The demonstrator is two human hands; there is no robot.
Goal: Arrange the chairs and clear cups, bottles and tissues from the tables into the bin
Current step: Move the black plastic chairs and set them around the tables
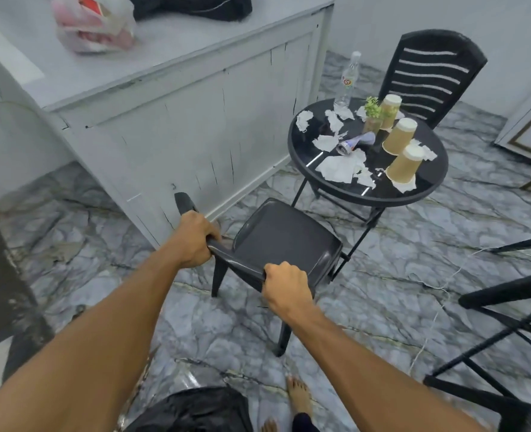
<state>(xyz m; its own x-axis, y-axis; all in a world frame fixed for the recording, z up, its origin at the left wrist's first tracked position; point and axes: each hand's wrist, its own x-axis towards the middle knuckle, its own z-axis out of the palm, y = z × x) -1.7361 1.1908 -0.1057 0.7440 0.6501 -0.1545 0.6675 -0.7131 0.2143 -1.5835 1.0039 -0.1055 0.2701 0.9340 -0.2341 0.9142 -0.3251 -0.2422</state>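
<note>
A black plastic chair (279, 235) stands in front of me, its seat facing the round black table (426, 190). My left hand (195, 240) grips the left end of its backrest. My right hand (284, 286) grips the right end. The table holds three upturned brown paper cups (399, 137), a clear bottle (348, 79), a crushed can (350, 145), crumpled tissues (340, 168) and a small plant (372, 115). A second black chair (429, 74) with a slatted back stands behind the table.
A grey counter (195, 126) runs along the left, close to the chair, with a plastic bag (94, 23) and dark cloth on top. Black chair or table legs (507, 322) stand at the right. A black bin bag (192, 411) lies by my bare feet. The floor is marble.
</note>
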